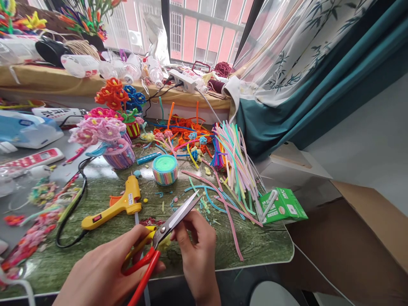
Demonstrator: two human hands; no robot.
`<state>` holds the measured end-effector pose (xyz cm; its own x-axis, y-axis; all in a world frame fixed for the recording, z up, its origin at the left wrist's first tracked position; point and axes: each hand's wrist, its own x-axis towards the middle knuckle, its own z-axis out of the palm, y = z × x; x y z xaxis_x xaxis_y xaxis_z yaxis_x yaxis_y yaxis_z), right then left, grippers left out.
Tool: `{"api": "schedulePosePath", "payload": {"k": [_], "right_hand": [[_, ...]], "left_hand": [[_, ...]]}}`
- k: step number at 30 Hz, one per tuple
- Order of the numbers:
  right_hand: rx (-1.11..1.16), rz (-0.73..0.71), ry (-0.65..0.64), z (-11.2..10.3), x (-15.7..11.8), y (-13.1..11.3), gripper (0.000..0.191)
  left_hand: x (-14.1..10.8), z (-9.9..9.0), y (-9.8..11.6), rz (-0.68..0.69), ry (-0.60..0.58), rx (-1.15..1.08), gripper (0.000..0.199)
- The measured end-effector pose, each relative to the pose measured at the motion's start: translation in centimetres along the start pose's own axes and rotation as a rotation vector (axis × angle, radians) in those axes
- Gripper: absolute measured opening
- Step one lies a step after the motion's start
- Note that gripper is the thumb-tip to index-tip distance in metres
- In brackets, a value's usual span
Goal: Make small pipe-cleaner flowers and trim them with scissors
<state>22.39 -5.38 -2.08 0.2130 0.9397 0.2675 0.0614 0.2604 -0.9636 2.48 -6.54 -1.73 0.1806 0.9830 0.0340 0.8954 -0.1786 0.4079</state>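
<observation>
My left hand (102, 267) is closed around scissors (175, 216) with red handles, their silver blades pointing away to the upper right and slightly apart. Something yellow (151, 228) also shows at its fingers, under the scissors; its kind is unclear. My right hand (199, 255) is closed in a pinch just right of the blades, and whatever is between its fingertips is hidden. Ahead of the hands is a small striped round pot (165, 170) with a turquoise top. A yellow glue gun (119, 204) lies to the left on the table (255, 244).
Pipe-cleaner flowers (98, 131) in a pot stand at the back left. A bundle of pastel pipe cleaners (234, 157) lies at the right, beside a green packet (283, 205). A cardboard box (350, 238) is right of the table. Plastic bottles (81, 65) line the sill.
</observation>
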Motion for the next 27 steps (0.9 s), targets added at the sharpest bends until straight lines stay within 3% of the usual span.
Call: {"api": "schedulePosePath", "payload": {"k": [27], "right_hand": [[-0.063, -0.023, -0.005, -0.2, 0.38, -0.29, 0.025]], "left_hand": [[0.15, 0.46, -1.09, -0.018, -0.001, 0.043, 0.028]]}}
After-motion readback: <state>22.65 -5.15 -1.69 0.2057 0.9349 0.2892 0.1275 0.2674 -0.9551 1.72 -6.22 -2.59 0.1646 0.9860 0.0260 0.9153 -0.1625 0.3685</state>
